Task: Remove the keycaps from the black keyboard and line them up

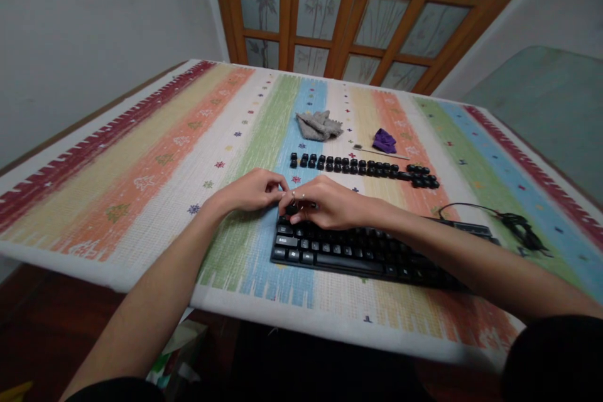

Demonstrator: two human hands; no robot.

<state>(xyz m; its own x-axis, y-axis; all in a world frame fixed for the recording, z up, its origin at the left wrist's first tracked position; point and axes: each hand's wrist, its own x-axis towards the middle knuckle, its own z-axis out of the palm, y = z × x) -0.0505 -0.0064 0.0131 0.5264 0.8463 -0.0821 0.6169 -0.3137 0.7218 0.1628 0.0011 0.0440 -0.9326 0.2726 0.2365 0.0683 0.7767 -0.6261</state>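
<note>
Apparently, your right hand (325, 201) pinches a black keycap (292, 208) at the computer keyboard (348, 262); whether your left hand (257, 190) grips anything is unclear; a loose pinch could drop it.

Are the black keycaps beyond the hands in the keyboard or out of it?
Out: the keycaps lie in rows on the striped tablecloth, apart from the keyboard.

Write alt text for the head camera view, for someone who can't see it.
A person's left hand and right hand meet at the far left corner of a black keyboard on a striped tablecloth. Beyond it lie rows of loose keycaps, a gray cloth, a crumpled purple item and a thin stick; a bundled cable sits right.
</note>
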